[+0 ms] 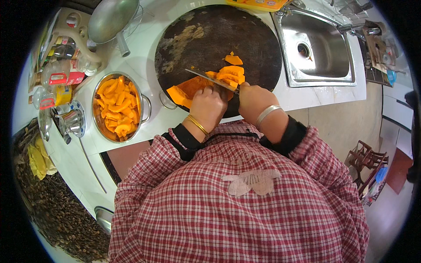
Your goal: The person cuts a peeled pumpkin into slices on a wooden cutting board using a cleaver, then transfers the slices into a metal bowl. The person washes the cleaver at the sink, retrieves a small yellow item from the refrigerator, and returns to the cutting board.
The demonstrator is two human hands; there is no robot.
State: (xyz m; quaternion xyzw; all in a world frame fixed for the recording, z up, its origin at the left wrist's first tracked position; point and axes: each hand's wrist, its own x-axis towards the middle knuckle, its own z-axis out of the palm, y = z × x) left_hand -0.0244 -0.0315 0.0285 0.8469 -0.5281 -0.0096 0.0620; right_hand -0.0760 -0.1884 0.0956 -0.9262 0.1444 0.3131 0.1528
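My left hand [210,106] presses a large orange pumpkin wedge [190,87] down on a round dark wooden chopping board [210,36]. In my right hand [258,102] is the handle of a kitchen knife [206,76]. Its blade points up and to the left, lying along the cut end of the wedge, close to my left fingers. Just beyond the blade are cut pumpkin slices [232,74], bunched together. A smaller pumpkin piece [234,59] lies apart, farther up the board. My fingers hide part of the wedge and the knife handle.
Left of the board stands a two-handled steel pot [147,108] filled with pumpkin slices [118,105]. A wok [111,21] and several bottles [62,72] are at the far left. To the right is a steel sink [315,42]. A yellow plastic container [258,4] sits behind the board.
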